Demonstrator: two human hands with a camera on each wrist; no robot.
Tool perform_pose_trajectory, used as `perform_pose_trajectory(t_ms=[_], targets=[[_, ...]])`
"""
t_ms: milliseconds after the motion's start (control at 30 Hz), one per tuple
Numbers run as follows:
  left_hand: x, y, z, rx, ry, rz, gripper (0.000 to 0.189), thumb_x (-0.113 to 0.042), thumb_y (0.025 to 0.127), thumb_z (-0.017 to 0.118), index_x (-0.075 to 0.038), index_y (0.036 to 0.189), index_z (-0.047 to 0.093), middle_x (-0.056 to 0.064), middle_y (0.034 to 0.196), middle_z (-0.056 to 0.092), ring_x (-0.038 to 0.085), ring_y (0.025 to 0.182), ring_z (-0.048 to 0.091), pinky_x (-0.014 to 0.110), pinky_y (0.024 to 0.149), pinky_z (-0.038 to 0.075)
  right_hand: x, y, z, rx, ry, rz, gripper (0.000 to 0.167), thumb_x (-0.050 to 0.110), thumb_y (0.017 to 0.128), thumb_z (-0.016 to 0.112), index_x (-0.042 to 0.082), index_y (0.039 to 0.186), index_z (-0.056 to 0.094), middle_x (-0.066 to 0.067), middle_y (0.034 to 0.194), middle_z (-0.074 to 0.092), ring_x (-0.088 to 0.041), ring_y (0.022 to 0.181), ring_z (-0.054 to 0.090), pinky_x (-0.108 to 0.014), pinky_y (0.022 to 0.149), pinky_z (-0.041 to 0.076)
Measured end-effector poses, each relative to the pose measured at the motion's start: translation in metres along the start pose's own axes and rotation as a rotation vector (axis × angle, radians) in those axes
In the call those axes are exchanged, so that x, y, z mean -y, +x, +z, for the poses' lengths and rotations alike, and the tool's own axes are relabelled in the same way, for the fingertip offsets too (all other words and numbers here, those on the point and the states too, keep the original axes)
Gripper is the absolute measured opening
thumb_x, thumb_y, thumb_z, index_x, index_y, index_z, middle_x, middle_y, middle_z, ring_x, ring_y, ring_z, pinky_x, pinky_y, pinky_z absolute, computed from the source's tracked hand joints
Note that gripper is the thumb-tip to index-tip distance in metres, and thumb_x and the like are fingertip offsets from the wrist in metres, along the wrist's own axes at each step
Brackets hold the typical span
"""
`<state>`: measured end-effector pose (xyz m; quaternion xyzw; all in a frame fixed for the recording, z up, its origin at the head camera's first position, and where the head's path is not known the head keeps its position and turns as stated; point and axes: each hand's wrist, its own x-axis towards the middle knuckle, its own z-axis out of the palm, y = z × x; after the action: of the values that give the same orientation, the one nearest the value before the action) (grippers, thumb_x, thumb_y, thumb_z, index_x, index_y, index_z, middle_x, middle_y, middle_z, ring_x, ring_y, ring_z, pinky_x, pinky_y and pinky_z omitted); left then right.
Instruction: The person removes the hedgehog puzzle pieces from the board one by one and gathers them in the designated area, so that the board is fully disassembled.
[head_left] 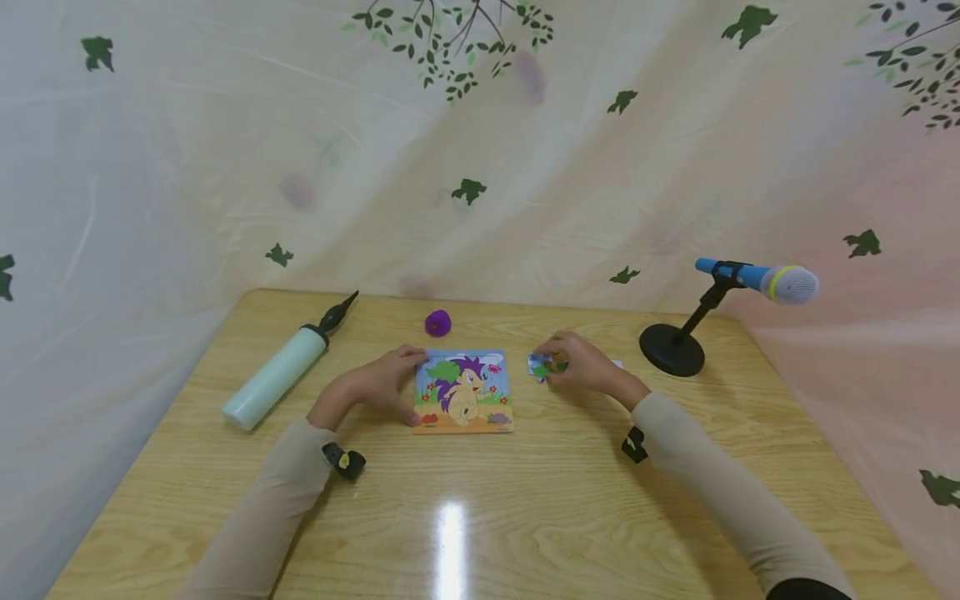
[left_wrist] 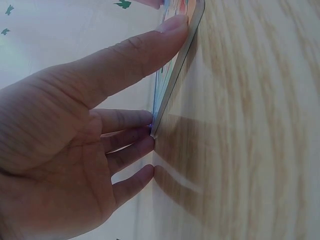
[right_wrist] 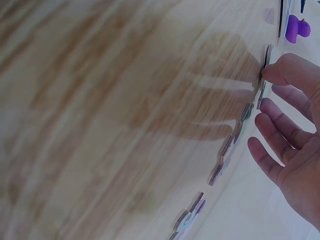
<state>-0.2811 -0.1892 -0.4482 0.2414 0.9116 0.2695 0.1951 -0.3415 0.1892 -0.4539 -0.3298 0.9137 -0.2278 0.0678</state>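
Note:
A flat picture puzzle [head_left: 462, 396] of a purple-haired hedgehog lies on the wooden table. My left hand [head_left: 384, 383] is at its left side, thumb on the near corner and fairly straight fingers touching the far corner. In the left wrist view, the thumb tip rests on the face of the puzzle [left_wrist: 175, 62] by its edge. To the right, my right hand [head_left: 581, 364] pinches a small blue-and-green puzzle piece [head_left: 537, 367] between thumb and index finger; its other fingers are spread. More loose puzzle pieces [right_wrist: 227, 150] lie beneath and beside that hand, partly hidden from the head view.
Behind the puzzle sits a small purple object [head_left: 438, 323]. A pale green hand pump [head_left: 277, 375] with a black nozzle lies at the left. At the back right, a blue toy microphone [head_left: 757, 279] stands on a black base [head_left: 672, 350]. A leaf-printed cloth [head_left: 525, 208] hangs behind the table.

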Motion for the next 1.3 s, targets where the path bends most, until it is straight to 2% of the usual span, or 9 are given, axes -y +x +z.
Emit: perform_pose_trajectory(t_ms=[233, 533, 767, 967, 1200, 1300], targets=[[0.002, 0.000, 0.001, -0.012, 0.018, 0.033, 0.110, -0.033, 0.076, 0.091, 0.004, 0.158, 0.028, 0.026, 0.160, 0.029, 0.048, 0.150, 0.026, 0.060, 0.125, 0.026, 0.002, 0.001, 0.000, 0.009, 0.002, 0.016, 0.041, 0.006, 0.086, 0.076, 0.001, 0.126, 0.070, -0.016, 0.117, 0.065, -0.028, 0.102, 0.062, -0.044, 0.087, 0.059], [0.001, 0.000, 0.000, -0.006, 0.011, 0.014, 0.109, -0.033, 0.076, 0.090, 0.002, 0.158, 0.027, 0.025, 0.161, 0.028, 0.047, 0.151, 0.025, 0.060, 0.125, 0.025, 0.003, -0.001, -0.002, 0.022, 0.021, 0.008, 0.042, 0.006, 0.086, 0.075, 0.001, 0.128, 0.068, -0.018, 0.116, 0.063, -0.029, 0.101, 0.061, -0.045, 0.086, 0.059], [0.000, 0.001, 0.000, 0.000, 0.005, 0.000, 0.109, -0.033, 0.076, 0.090, 0.001, 0.159, 0.027, 0.024, 0.162, 0.027, 0.047, 0.152, 0.023, 0.060, 0.125, 0.025, 0.006, 0.002, -0.001, 0.014, -0.010, -0.013, 0.044, 0.010, 0.085, 0.078, 0.004, 0.128, 0.070, -0.016, 0.122, 0.066, -0.030, 0.109, 0.062, -0.047, 0.091, 0.058], [0.001, 0.001, 0.000, -0.002, 0.012, 0.002, 0.110, -0.034, 0.076, 0.090, 0.001, 0.159, 0.027, 0.024, 0.162, 0.027, 0.047, 0.152, 0.024, 0.060, 0.125, 0.024, 0.023, 0.008, 0.003, 0.016, -0.032, -0.072, 0.042, 0.011, 0.088, 0.076, 0.006, 0.129, 0.070, -0.015, 0.123, 0.066, -0.032, 0.112, 0.062, -0.049, 0.094, 0.057], [0.000, 0.001, 0.000, 0.005, 0.006, -0.021, 0.109, -0.035, 0.077, 0.090, -0.001, 0.160, 0.027, 0.023, 0.163, 0.025, 0.047, 0.153, 0.021, 0.062, 0.125, 0.024, 0.051, 0.015, 0.009, 0.049, 0.034, -0.103, 0.044, 0.010, 0.087, 0.076, 0.007, 0.130, 0.068, -0.014, 0.126, 0.065, -0.034, 0.119, 0.059, -0.053, 0.100, 0.055], [0.000, 0.001, 0.000, 0.007, 0.005, -0.025, 0.109, -0.036, 0.077, 0.089, -0.002, 0.160, 0.027, 0.022, 0.164, 0.024, 0.047, 0.153, 0.021, 0.062, 0.125, 0.024, 0.062, 0.019, 0.012, 0.077, 0.030, -0.124, 0.045, 0.010, 0.086, 0.078, 0.007, 0.130, 0.068, -0.015, 0.127, 0.065, -0.034, 0.120, 0.059, -0.052, 0.102, 0.055]])
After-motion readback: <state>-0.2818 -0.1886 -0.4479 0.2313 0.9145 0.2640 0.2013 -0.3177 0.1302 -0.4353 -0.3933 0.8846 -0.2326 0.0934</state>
